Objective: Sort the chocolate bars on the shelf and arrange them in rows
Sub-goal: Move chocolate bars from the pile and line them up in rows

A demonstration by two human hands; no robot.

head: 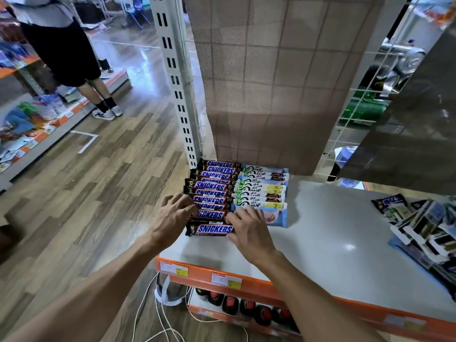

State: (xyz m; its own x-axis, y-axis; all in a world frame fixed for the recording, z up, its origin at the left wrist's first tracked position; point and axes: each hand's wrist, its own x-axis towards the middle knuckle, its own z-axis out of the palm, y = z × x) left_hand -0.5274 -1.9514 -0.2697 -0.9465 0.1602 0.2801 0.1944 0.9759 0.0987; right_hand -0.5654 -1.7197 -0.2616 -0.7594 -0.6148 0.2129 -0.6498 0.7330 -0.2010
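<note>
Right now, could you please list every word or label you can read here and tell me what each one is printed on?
"SNICKERS": on the brown bars in the left row.
"Dove": on the pale bars in the right row; the small characters beside it are too small to read.
Price tags on the orange shelf edge: too blurred to read.
Packets at the shelf's right: print too blurred to read.
</note>
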